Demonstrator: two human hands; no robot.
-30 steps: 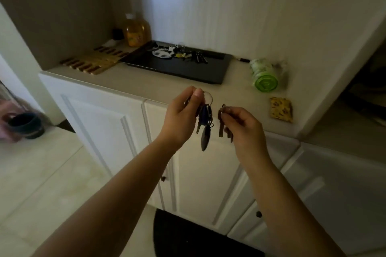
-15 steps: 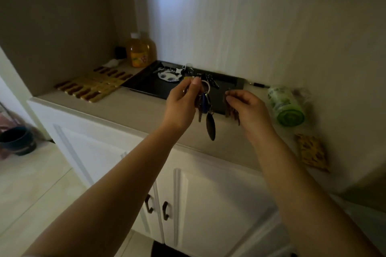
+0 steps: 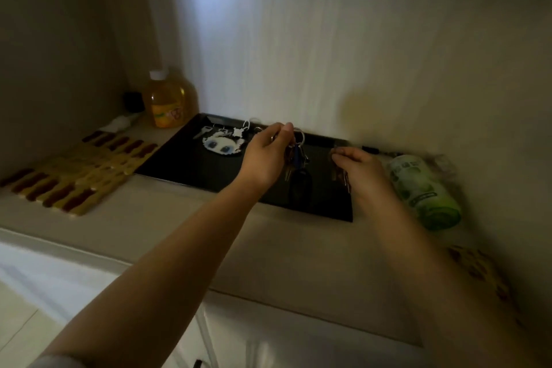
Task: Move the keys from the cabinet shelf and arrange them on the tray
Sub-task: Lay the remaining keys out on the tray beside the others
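Note:
A black tray [image 3: 185,164] lies on the beige cabinet top against the back wall. My left hand [image 3: 263,155] hangs over the tray's middle, pinching the ring of a key bunch [image 3: 295,158] with a blue key head and a dark oval fob dangling just above the tray. My right hand [image 3: 358,170] is over the tray's right end, fingers closed on a small set of brownish keys [image 3: 342,176]. At the tray's back left rest other keys with a white cat-face keychain [image 3: 222,143].
An orange-liquid bottle [image 3: 167,101] stands at the back left. A wooden slatted trivet [image 3: 80,173] lies left of the tray. A green wipes canister [image 3: 424,188] lies on its side right of the tray, with a yellow patterned packet [image 3: 478,269] nearer the edge.
Both hands have carried their keys forward from in front of the cabinet doors to above the tray. The view has moved closer to the cabinet top.

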